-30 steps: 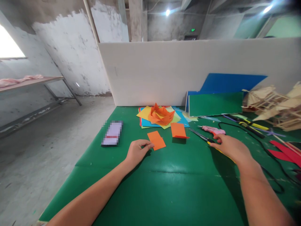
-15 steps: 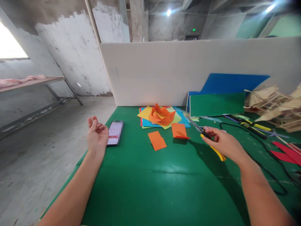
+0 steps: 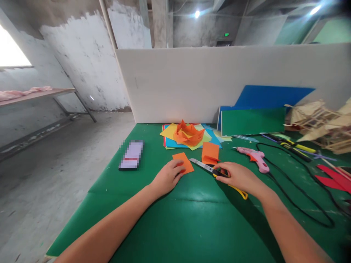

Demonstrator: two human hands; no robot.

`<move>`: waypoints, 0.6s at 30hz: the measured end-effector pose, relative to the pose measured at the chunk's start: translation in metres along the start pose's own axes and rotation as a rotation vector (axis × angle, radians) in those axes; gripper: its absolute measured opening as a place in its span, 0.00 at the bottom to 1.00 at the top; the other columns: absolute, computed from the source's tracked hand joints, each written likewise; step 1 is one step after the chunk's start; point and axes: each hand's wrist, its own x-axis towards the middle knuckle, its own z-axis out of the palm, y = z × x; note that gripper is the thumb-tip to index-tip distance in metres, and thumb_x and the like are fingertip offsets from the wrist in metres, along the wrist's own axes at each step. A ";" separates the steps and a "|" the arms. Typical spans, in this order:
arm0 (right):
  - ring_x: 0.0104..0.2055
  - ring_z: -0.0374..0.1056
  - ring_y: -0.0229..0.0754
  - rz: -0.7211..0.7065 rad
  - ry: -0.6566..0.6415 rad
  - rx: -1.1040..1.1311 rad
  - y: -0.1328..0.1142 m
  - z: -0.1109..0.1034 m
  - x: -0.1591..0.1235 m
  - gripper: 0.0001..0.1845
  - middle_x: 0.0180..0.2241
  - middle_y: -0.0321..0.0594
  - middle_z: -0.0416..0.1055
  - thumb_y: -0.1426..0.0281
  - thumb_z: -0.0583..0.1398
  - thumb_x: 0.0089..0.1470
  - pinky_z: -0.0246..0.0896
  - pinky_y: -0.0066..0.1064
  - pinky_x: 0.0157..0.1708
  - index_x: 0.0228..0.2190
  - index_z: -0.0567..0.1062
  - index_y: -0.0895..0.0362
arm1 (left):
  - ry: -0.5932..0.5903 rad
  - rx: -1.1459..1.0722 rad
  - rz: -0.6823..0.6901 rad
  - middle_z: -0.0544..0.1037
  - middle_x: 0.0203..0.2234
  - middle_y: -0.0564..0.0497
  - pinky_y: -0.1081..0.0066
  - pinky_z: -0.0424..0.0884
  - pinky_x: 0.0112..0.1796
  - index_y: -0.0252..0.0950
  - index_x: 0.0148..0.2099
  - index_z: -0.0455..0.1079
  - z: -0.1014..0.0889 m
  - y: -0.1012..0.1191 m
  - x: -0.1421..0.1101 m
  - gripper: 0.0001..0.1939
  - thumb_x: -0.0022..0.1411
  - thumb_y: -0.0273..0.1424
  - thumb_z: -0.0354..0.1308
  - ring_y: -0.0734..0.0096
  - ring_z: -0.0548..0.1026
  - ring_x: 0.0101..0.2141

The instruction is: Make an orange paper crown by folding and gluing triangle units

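Observation:
My right hand (image 3: 235, 174) grips a utility knife (image 3: 203, 165) with a black and yellow handle. Its bare blade points left, its tip close to the right edge of a flat orange paper rectangle (image 3: 186, 162). On that rectangle's lower left part rest the slightly bent fingers of my left hand (image 3: 168, 177), with thumb and forefinger apart. A folded orange paper piece (image 3: 210, 151) stands just beyond the knife, one flap raised. Behind lies an orange folded-paper ring with pointed tips (image 3: 189, 134), on a stack of coloured paper sheets (image 3: 168, 133).
A phone (image 3: 133, 155) lies at the left table edge. To the right are a pink glue gun (image 3: 253, 157) with a black cord, pliers (image 3: 294, 149), red pieces (image 3: 329, 179) and a wooden model ship (image 3: 323, 120). Green (image 3: 252, 122) and blue boards (image 3: 274, 95) lean against a white partition (image 3: 175, 84).
My left hand has come from beside the phone down onto the orange rectangle. My right hand has carried the utility knife left and nearer to me, uncovering the glue gun. The folded piece has shifted slightly.

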 end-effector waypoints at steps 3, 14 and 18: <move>0.33 0.68 0.43 -0.041 -0.012 0.008 0.000 0.003 0.002 0.16 0.34 0.39 0.73 0.60 0.59 0.51 0.56 0.29 0.28 0.42 0.76 0.48 | -0.020 0.026 -0.036 0.69 0.49 0.44 0.63 0.68 0.51 0.36 0.45 0.69 0.001 -0.002 -0.001 0.10 0.66 0.27 0.48 0.64 0.70 0.48; 0.34 0.68 0.43 -0.035 0.022 0.014 0.000 0.006 0.002 0.19 0.37 0.39 0.72 0.60 0.57 0.53 0.58 0.28 0.29 0.47 0.73 0.46 | -0.002 -0.041 -0.039 0.68 0.43 0.46 0.66 0.70 0.47 0.35 0.40 0.68 -0.002 0.000 -0.001 0.06 0.64 0.25 0.50 0.67 0.71 0.43; 0.34 0.68 0.42 -0.035 0.034 0.019 -0.002 0.006 0.001 0.19 0.37 0.39 0.72 0.59 0.58 0.53 0.58 0.28 0.28 0.47 0.74 0.47 | 0.005 -0.053 -0.033 0.67 0.43 0.46 0.65 0.69 0.47 0.35 0.40 0.68 -0.001 -0.001 -0.002 0.06 0.64 0.25 0.50 0.67 0.70 0.43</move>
